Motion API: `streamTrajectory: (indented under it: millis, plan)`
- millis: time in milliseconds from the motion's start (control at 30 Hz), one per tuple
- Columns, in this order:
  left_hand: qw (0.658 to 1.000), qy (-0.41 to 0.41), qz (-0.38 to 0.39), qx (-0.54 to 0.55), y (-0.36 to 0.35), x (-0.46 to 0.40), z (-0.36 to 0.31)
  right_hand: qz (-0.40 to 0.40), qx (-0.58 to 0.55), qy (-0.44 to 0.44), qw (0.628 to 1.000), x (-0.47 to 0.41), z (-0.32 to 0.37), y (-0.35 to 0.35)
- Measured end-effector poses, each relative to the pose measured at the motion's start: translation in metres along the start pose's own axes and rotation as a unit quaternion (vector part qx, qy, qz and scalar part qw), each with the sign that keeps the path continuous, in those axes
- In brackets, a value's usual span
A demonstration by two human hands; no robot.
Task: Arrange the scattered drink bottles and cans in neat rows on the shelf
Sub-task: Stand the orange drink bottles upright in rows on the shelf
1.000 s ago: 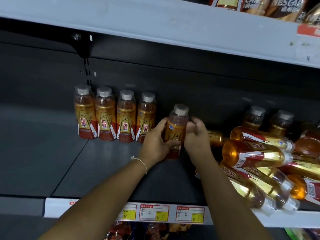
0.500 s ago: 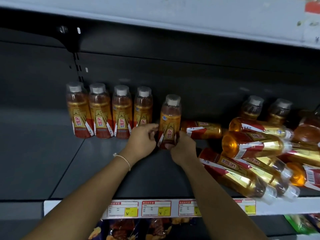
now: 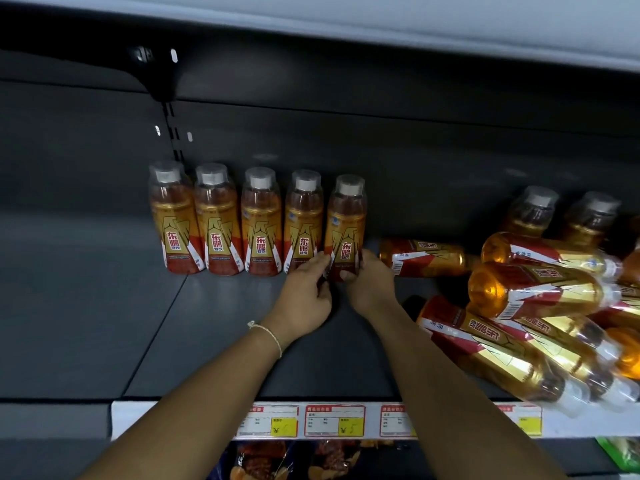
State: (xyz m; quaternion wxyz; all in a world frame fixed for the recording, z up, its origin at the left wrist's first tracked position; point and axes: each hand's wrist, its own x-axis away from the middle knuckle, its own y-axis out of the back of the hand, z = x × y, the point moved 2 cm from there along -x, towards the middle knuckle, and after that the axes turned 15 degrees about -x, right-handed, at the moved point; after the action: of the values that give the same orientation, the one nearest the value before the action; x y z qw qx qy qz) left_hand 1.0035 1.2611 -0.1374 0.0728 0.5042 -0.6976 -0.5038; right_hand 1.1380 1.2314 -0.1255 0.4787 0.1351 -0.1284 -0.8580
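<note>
Amber plastic drink bottle with a grey cap and red-gold label: upright on the dark grey metal shelf, fifth and rightmost in a row along the back wall, close beside its neighbour. Gripped low at the base from both sides. Left hand with fingertips curled against the bottle's lower left edge, thumb underneath toward the front; thin pale string bracelet on that wrist. Right hand wrapped round the lower right side, thumb across the front of the label foot.

Four matching upright bottles to the left, labels facing forward, standing shoulder to shoulder.

To the right, just beyond the right hand, one bottle lying on its side, cap pointing right. Farther right, a loose heap of toppled bottles, stacked across one another, the lowest with cap ends jutting over the shelf's front edge. Two more upright bottles behind the heap, near the back wall.

Along the shelf's front lip, a white rail with red-and-yellow price tags. Above, underside of a pale upper shelf. Below, packaged snacks, blurred.
</note>
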Motion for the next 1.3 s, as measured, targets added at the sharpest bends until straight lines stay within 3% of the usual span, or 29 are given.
streamTrajectory:
  millis: [300, 700, 1300]
  plan:
    - [0.999, -0.017, -0.041, -0.015, 0.002, -0.001, -0.006, -0.016, 0.018, -0.007, 1.000, -0.009, -0.005, -0.008]
    - [1.000, -0.007, 0.000, 0.012, 0.000, 0.001, 0.004, -0.008, 0.064, -0.023, 0.998, -0.005, 0.009, -0.007]
    - [0.997, -0.001, -0.013, 0.082, 0.029, -0.001, -0.008, -0.042, 0.011, 0.021, 0.999, 0.034, 0.034, 0.019]
